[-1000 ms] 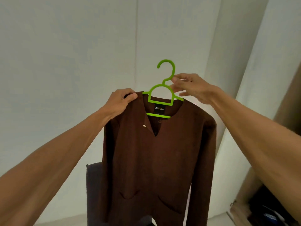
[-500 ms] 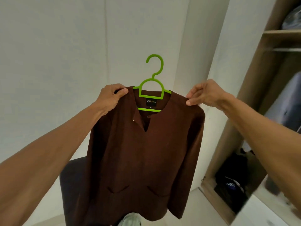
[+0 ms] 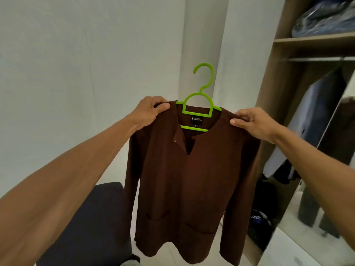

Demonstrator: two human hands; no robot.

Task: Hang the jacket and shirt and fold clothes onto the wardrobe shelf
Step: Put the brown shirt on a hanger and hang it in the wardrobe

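A brown long-sleeved shirt (image 3: 192,179) hangs in front of me on a bright green plastic hanger (image 3: 199,98), whose hook points up and is free. My left hand (image 3: 148,111) grips the shirt's left shoulder over the hanger arm. My right hand (image 3: 253,123) pinches the right shoulder of the shirt. The open wardrobe (image 3: 274,93) stands to the right, with a hanging rail (image 3: 318,59) under a wooden shelf (image 3: 313,40).
A grey-blue garment (image 3: 307,120) hangs from the rail. A bundle wrapped in plastic (image 3: 322,20) lies on the upper shelf. Dark bags (image 3: 259,221) sit on the wardrobe floor. A dark seat (image 3: 92,223) stands low on the left. White walls fill the background.
My right hand let go of the hanger neck and took the shirt's right shoulder. The view turned right, bringing the wardrobe into sight, and the shirt moved towards it.
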